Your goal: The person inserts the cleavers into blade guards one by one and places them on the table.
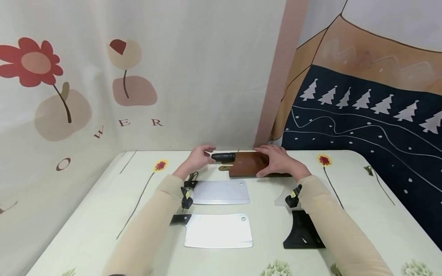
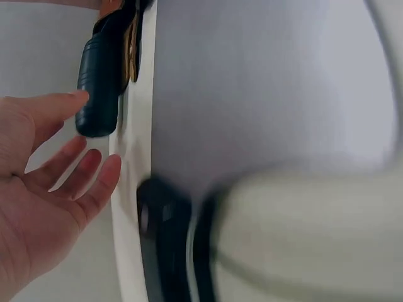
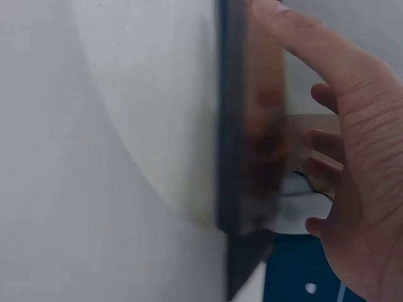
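A brown leather sheath (image 1: pixel 245 165) lies near the table's far edge, with a black knife handle (image 1: pixel 223 157) sticking out of its left end. My left hand (image 1: pixel 199 158) is at that handle's end. In the left wrist view its thumb tip overlaps the handle (image 2: pixel 99 88), and the other fingers are spread and loose. My right hand (image 1: pixel 277 159) spans the sheath's right part, thumb by the near edge and fingers toward the far edge. The right wrist view shows the sheath (image 3: pixel 264 126) blurred and edge-on, with loosely bent fingers beside it.
Two cleavers with black handles lie nearer on the table: one blade (image 1: pixel 221 192) behind, the other blade (image 1: pixel 218 230) in front. A black curved-edged piece (image 1: pixel 301 234) lies under my right forearm, and a translucent piece (image 1: pixel 281 197) by that wrist. A curtain (image 1: pixel 207 96) hangs behind.
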Tool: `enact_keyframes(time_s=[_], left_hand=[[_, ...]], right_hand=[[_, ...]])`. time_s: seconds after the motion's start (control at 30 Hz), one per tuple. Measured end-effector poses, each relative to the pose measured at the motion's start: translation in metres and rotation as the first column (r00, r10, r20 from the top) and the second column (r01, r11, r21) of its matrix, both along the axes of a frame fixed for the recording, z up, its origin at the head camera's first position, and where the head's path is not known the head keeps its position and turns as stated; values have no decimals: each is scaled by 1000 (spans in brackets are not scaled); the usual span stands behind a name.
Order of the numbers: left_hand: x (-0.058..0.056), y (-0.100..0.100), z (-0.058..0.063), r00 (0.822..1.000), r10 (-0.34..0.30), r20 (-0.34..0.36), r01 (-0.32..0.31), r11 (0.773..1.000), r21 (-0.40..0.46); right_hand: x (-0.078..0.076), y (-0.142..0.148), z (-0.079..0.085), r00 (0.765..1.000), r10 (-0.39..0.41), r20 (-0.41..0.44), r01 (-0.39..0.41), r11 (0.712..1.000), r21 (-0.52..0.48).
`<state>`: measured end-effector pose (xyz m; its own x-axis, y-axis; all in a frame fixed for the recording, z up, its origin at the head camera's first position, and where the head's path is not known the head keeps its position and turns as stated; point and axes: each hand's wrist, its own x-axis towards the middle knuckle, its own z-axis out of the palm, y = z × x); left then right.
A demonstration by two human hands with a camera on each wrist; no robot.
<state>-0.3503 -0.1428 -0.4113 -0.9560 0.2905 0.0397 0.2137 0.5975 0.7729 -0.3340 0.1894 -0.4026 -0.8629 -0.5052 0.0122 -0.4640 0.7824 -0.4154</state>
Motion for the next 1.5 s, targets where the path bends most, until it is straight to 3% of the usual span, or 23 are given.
enact_keyframes(time_s=[0.17, 0.33, 0.47, 0.63, 0.9, 1.1, 1.23, 1.5], left_hand=[[12, -18, 8, 999, -33, -13, 34, 999, 15], [25, -31, 16, 999, -48, -2, 48, 995, 88], [39, -38, 23, 998, -54, 22, 50, 987, 155], [57, -51, 26, 999, -41, 8, 39, 985, 166], [82, -81, 19, 1000, -16, -23, 18, 995, 98], [97, -112, 10, 999, -17, -44, 21, 996, 89], [108, -132, 8, 999, 23, -40, -20, 997, 79], [119, -151, 1, 999, 50, -3, -49, 994, 100]], right_hand=[[11, 9, 11, 999, 43, -8, -43, 998, -45], [22, 13, 15, 995, 94, -27, -95, 994, -50], [35, 22, 19, 996, 84, -32, -86, 995, -58], [49, 42, 18, 999, 45, -26, -47, 997, -66], [72, 76, 13, 999, -15, 31, 17, 998, -54], [84, 98, 4, 1000, 5, -9, -5, 1000, -11], [89, 111, -1, 1000, 17, -10, -17, 1000, -3], [95, 132, -3, 996, -22, 81, 24, 999, -21]])
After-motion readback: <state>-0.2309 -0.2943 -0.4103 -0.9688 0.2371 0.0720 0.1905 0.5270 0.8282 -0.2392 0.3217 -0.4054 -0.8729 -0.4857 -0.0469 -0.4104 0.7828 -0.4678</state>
